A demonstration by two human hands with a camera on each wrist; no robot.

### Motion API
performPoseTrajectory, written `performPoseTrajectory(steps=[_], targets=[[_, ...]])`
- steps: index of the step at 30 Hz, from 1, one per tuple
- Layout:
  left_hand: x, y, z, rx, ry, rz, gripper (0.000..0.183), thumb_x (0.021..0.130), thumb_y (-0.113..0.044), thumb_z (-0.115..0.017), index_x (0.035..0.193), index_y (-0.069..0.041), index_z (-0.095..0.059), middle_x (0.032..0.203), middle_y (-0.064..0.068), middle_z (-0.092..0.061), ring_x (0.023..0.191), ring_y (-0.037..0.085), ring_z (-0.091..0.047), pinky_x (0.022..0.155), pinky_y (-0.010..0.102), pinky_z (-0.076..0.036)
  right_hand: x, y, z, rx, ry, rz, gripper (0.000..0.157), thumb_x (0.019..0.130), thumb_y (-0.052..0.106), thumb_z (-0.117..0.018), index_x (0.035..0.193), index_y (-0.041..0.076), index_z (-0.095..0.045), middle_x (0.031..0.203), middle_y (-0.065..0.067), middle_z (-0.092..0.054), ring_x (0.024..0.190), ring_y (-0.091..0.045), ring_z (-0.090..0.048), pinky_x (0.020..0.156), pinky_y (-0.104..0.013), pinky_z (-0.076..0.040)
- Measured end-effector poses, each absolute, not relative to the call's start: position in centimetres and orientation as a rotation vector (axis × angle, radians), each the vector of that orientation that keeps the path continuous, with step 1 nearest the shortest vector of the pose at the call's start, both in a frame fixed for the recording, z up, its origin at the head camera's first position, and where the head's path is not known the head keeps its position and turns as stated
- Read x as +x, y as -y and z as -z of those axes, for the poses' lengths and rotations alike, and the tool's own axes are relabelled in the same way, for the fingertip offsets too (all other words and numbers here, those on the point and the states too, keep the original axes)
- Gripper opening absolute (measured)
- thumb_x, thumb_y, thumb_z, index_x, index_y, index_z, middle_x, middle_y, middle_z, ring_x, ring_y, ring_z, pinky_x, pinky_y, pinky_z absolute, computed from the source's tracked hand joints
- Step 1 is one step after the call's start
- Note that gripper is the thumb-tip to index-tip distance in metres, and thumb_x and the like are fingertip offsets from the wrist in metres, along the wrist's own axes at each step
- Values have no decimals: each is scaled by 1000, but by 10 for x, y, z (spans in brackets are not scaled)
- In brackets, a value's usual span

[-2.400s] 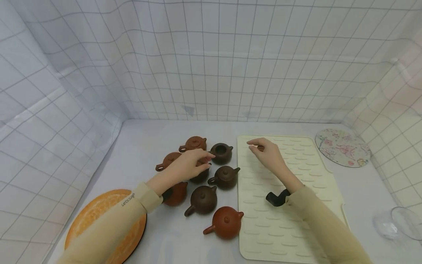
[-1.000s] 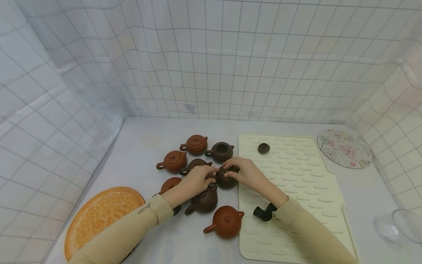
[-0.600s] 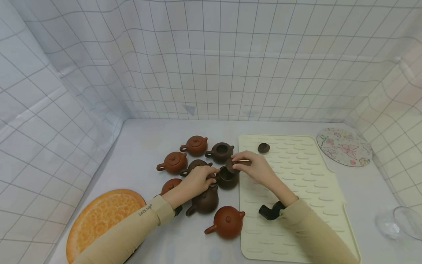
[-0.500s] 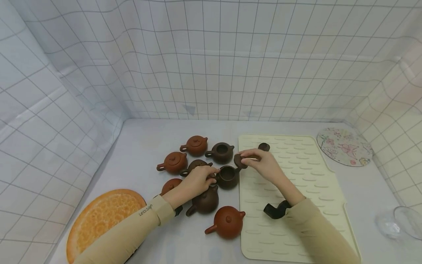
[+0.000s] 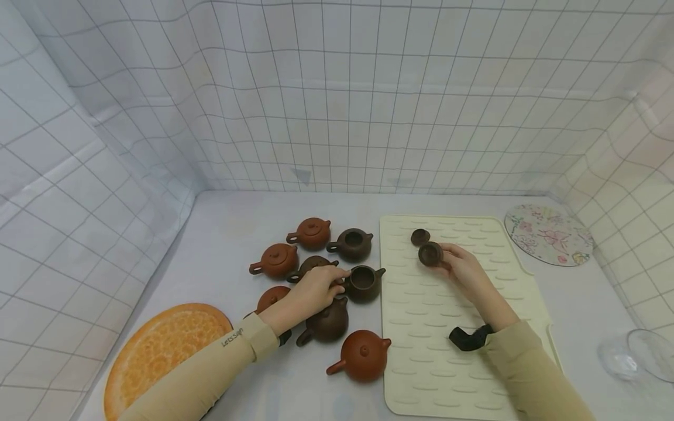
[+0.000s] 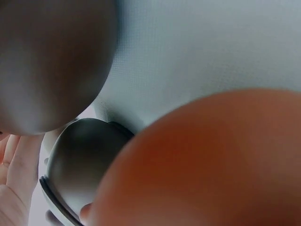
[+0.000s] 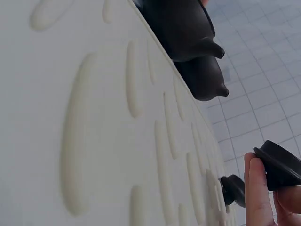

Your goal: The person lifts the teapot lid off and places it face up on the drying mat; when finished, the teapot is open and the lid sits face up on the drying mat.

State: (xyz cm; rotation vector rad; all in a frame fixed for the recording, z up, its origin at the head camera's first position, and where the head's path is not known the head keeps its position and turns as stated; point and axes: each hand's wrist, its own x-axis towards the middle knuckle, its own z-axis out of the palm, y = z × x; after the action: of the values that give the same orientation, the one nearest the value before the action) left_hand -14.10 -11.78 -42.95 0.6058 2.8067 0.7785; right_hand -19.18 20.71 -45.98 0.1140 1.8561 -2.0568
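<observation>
My left hand (image 5: pixel 313 292) pinches the handle of a lidless dark brown teapot (image 5: pixel 363 285), which stands just left of the cream mat (image 5: pixel 421 327). My right hand (image 5: pixel 466 272) holds a dark brown teapot lid (image 5: pixel 430 254) above the mat, its hollow underside toward the head camera. In the right wrist view the fingers (image 7: pixel 256 188) grip that lid (image 7: pixel 281 167) by its side. Another small dark lid (image 5: pixel 420 237) lies on the mat just behind it. A second lidless dark teapot (image 5: pixel 354 243) stands behind the held one. Close teapots fill most of the left wrist view.
Reddish teapots (image 5: pixel 313 233) and dark ones crowd around my left hand. A reddish-orange teapot (image 5: pixel 364 355) stands at the front. An orange round placemat (image 5: pixel 168 345) lies left, a floral round mat (image 5: pixel 549 235) back right, and a clear glass (image 5: pixel 626 356) at the right edge.
My right hand reached the dark teapot, lifted off its lid, carried it right over the mat and turned it underside up. My left hand moved to that teapot's handle and stayed there.
</observation>
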Motion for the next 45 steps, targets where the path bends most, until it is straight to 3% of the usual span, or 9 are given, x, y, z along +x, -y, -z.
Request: performPoseTrajectory(steps=[5,8,10,13,16,22,28,45], targets=[[-140,118,430,624,-2808,-788,35,89,-3,-70,124,-3,-67,109,11,-71,96,20,-69,80,34,-57,-194,-213,469,127,-1856,2026,54,108,29,-39,146,-8,-32,114,3,-57,94,-1,-64,88,-19,-54],[-140,118,430,637,-2807,-789,35,89,-2,-70,124,-3,-67,108,11,-71,96,20,-69,80,34,-57,-194,-213,471,142,-1911,1955,60,107,35,-40,148,-8,-31,129,-7,-53,97,1,-61,85,-15,-53],[-140,118,430,632,-2809,-785,35,89,-3,-70,124,-3,-67,108,10,-71,96,20,-69,79,34,-57,-193,-213,471,127,-2005,1847,62,106,37,-43,149,-6,-33,142,-15,-45,108,-3,-57,87,-15,-52],[-140,118,429,624,-2812,-779,35,89,-3,-70,125,-3,-67,108,10,-71,96,20,-69,79,34,-57,-192,-212,471,79,-2191,1651,62,103,41,-48,147,-2,-41,154,-20,-37,131,-20,-49,100,-26,-50],[-141,117,429,619,-2816,-774,35,90,-4,-70,125,-4,-67,108,10,-71,96,20,-69,79,34,-57,-191,-211,470,30,-2376,1477,61,100,49,-52,141,3,-53,150,-19,-45,141,-33,-40,110,-43,-42],[-140,117,428,620,-2822,-764,36,90,-4,-70,125,-4,-67,109,10,-71,97,20,-69,80,34,-57,-188,-207,470,-29,-2634,1288,51,101,45,-53,129,5,-65,135,-20,-60,131,-39,-50,108,-53,-40],[-139,117,427,618,-2820,-763,36,90,-3,-69,125,-3,-67,109,10,-71,97,20,-69,79,34,-57,-186,-206,469,-20,-2685,1244,43,104,34,-50,130,3,-64,136,-22,-59,133,-41,-48,109,-54,-39],[-141,120,424,601,-2794,-751,38,92,-10,-69,130,-8,-64,105,7,-70,97,18,-67,79,33,-56,-180,-202,455,-62,-2755,1211,39,104,30,-50,132,5,-62,134,-20,-61,124,-41,-55,102,-53,-47]])
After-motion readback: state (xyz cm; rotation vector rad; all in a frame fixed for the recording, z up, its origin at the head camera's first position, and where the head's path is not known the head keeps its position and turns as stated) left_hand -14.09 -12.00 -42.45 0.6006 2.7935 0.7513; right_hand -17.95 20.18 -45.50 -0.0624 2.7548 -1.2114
